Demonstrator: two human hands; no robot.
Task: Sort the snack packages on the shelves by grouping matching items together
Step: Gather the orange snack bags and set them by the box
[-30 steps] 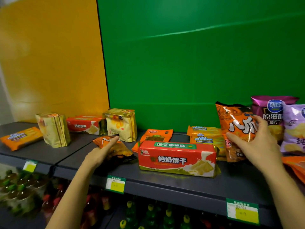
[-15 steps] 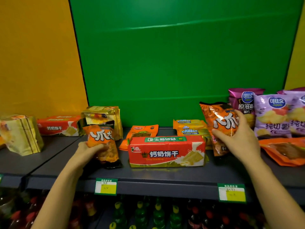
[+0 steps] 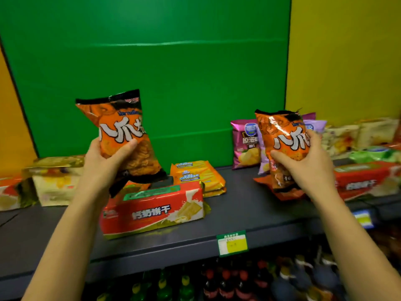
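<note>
Orange crinkly snack bags now match up: the left hand (image 3: 102, 161) has lifted one orange foil bag (image 3: 123, 137) off the grey shelf (image 3: 238, 211), fingers (image 3: 128, 146) wrapped round it, while the right hand (image 3: 308, 168) grips its twin bag (image 3: 282, 144). Both show white characters; below the left fingers, yellow packs (image 3: 195, 172) read "Cheese".

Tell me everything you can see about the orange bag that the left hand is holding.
The orange bag is a glossy, crinkled foil snack pouch with black bands at its top and bottom seals and large white characters across the front. It looks sealed and puffy. The left hand grips its lower half, thumb across the front. It is held upright, tilted slightly left, lifted above the red biscuit pack and clear of the shelf. Only the hand touches it.
</note>
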